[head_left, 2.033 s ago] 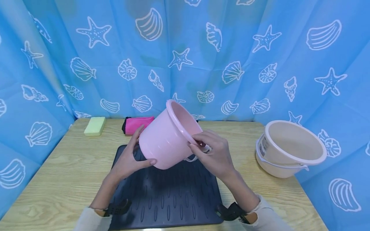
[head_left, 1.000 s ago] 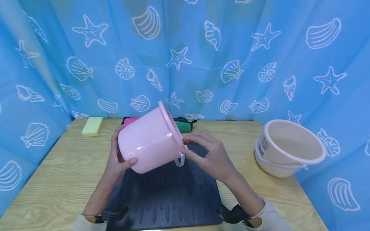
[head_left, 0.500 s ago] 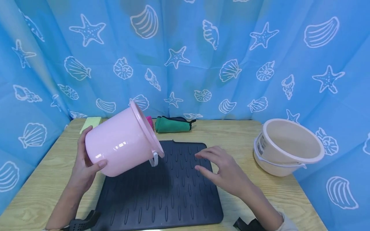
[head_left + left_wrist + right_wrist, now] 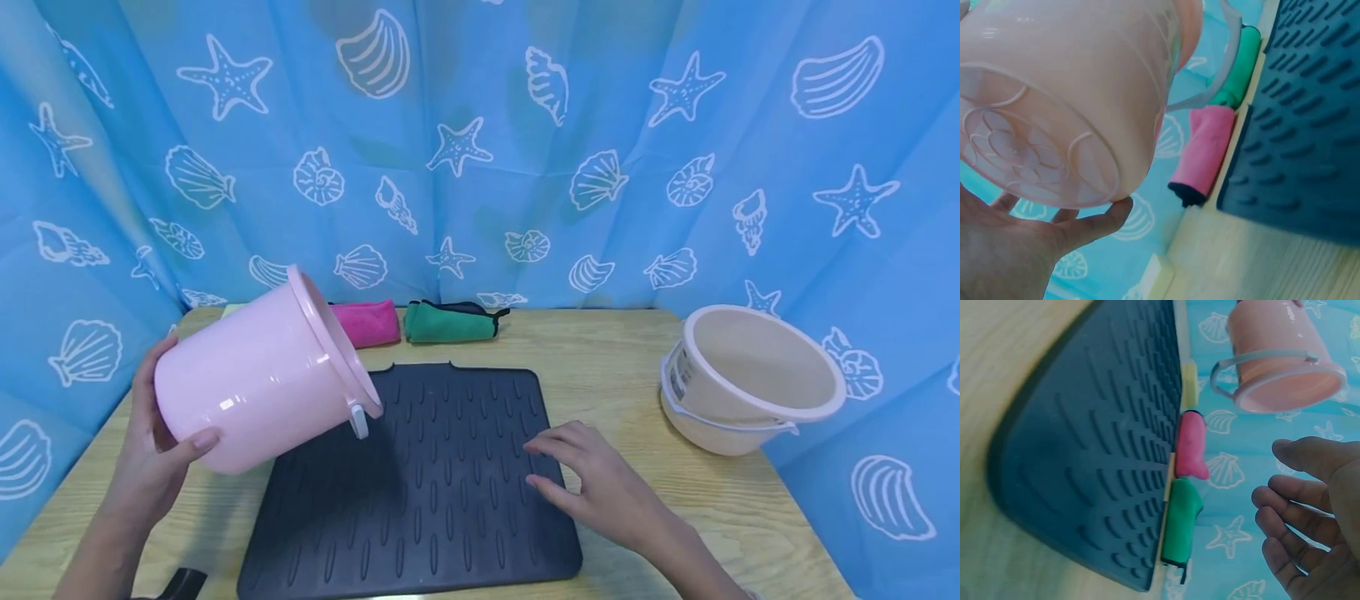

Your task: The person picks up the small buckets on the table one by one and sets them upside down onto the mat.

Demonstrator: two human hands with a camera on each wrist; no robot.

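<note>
A glossy pink bucket hangs tilted over the left part of the dark ridged mat, its mouth facing right. My left hand grips it near the base, thumb on the near side. In the left wrist view the bucket's round bottom shows a moulded flower pattern. A pale handle loops by the rim in the right wrist view. My right hand is held above the mat's right edge, fingers loosely bent and apart, holding nothing. The dark mat lies flat on the wooden table.
Behind the mat lie a rolled pink cloth and a rolled green cloth. A pale yellow sponge is mostly hidden behind the bucket in the head view. At right stand nested beige buckets. A blue shell-print curtain encloses the table.
The pink bucket has moved left in my left hand. My right hand has let go of its rim and drawn back to the right, uncovering the green cloth and more of the mat.
</note>
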